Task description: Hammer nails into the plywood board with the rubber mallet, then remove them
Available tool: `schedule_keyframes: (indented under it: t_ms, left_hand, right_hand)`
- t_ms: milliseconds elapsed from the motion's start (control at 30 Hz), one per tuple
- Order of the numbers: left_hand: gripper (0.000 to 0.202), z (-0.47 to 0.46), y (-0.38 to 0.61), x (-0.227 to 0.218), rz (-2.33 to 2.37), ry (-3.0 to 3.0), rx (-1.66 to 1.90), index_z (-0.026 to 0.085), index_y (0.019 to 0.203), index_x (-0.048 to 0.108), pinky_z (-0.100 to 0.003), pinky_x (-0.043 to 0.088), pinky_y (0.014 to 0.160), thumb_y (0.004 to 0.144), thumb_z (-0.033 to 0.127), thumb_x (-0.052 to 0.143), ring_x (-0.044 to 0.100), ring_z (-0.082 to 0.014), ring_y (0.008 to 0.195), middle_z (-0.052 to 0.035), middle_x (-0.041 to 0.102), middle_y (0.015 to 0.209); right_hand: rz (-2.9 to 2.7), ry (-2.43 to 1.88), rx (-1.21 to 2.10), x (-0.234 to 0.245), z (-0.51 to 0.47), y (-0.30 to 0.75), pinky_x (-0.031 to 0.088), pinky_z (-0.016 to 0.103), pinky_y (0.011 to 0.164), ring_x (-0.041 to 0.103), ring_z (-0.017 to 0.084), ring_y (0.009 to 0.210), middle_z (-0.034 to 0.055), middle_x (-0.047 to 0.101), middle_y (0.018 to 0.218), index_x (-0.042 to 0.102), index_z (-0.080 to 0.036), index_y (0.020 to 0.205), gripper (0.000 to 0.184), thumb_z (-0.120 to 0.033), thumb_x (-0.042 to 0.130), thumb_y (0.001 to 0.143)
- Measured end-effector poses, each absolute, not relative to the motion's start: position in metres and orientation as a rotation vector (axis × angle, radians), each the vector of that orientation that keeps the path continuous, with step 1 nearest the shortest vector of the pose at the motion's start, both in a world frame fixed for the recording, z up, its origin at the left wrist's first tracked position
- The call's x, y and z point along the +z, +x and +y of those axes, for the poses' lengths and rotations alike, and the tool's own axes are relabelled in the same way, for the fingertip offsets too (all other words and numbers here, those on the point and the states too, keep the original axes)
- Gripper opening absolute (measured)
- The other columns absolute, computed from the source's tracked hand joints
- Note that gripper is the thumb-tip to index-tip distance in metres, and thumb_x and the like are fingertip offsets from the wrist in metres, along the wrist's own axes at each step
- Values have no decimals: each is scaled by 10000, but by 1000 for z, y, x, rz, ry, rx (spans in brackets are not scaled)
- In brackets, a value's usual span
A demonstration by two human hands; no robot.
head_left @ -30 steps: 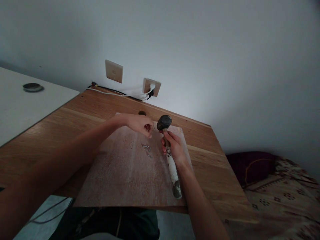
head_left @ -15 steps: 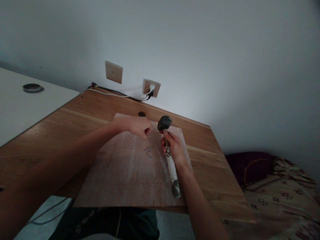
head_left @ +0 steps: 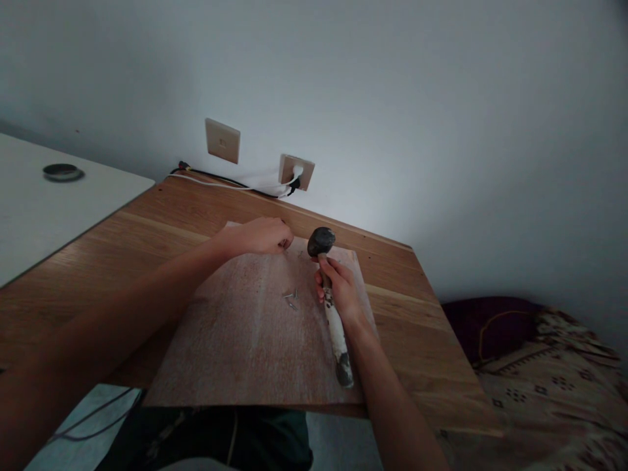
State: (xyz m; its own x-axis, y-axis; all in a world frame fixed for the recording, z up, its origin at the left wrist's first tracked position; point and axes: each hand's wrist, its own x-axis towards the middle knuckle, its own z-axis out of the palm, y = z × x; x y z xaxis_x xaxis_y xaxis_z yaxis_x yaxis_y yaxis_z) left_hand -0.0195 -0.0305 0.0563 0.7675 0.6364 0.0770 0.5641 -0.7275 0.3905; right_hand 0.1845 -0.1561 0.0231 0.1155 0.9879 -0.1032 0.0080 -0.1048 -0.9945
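My right hand [head_left: 340,288] is wrapped round a hammer [head_left: 335,332], high on the handle just under its dark head. The lower handle is coated white, with a dark butt end. My left hand [head_left: 267,235] is closed in a pinch over the far edge of a reddish wooden board [head_left: 220,353]; anything between its fingertips is too small to make out. A few loose nails [head_left: 291,297] lie near the middle of the board. By the hammer head, thin nails [head_left: 301,254] show faintly at the board's far side.
The board lies on a wooden table [head_left: 407,353] against the wall. Cables [head_left: 216,182] run along the back to a socket [head_left: 297,171]. A white surface [head_left: 29,216] with a round dark lid [head_left: 63,172] stands left. Patterned bedding [head_left: 549,386] is at right.
My left hand has moved slightly away from me and to the left, toward the board's far edge. My right hand and the hammer have stayed almost still.
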Motion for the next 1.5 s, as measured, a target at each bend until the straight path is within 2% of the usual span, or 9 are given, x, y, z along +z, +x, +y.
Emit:
schedule_keyframes:
  t_ms: [100,300,567,667,800,1033,1167,1300,1500]
  left_hand:
    - [153,-30,-19,56,867,2644,257,212,690,724,-327,392,706,760,100,647,538,-196,666,-32,643,683]
    - [153,-29,-14,48,790,2680,343,227,705,741,-335,436,791,768,115,658,641,-241,820,-58,699,766]
    - [198,-9,-12,25,630,2422,476,166,866,769,-273,492,759,752,49,657,679,-167,752,-19,754,804]
    - [197,2,-14,10,572,2231,496,137,975,765,-262,518,759,790,124,699,705,-159,781,-45,780,877]
    - [290,8,-16,0,610,2215,484,143,1054,759,-258,514,740,774,215,766,703,-167,801,-42,771,888]
    - [338,10,-15,-2,643,2202,516,148,1074,750,-266,500,725,758,259,796,703,-183,802,-48,757,880]
    - [368,10,-15,-4,597,2122,503,149,1113,728,-279,513,757,761,243,780,722,-199,848,-64,776,938]
    - [343,11,-15,-3,635,2192,510,150,1080,727,-260,497,731,759,258,778,712,-190,838,-55,774,953]
    - [433,11,-16,-2,677,2140,516,142,1145,714,-261,514,751,737,266,790,725,-198,860,-65,780,979]
  right_hand:
    - [-1075,-1343,1198,24,-157,184,313,252,347,416,99,374,-67,519,577,685,-187,995,509,-633,727,754]
    - [-1072,-1356,1205,26,-157,182,318,244,328,420,95,363,-74,518,564,658,-197,937,477,-623,729,735]
    - [-1070,-1345,1218,24,-156,182,326,233,317,424,90,351,-79,527,555,641,-203,912,462,-612,742,723]
    - [-1065,-1328,1225,22,-156,181,328,237,314,416,90,347,-81,525,551,648,-200,924,486,-624,751,710]
    - [-1056,-1309,1244,25,-155,180,320,236,309,412,89,348,-85,517,550,670,-196,951,497,-620,759,708]
    - [-1062,-1183,1354,50,-148,169,340,232,327,450,93,367,-72,551,565,696,-185,938,423,-553,773,744]
    - [-1033,-1124,1339,40,-146,158,343,226,317,445,89,353,-82,538,561,689,-185,967,412,-540,757,770]
    - [-981,-1157,1369,24,-147,156,349,219,302,439,87,345,-91,525,552,683,-177,986,441,-541,766,752]
    - [-983,-1140,1367,24,-145,159,355,213,311,449,84,354,-87,537,562,675,-188,992,416,-543,753,791]
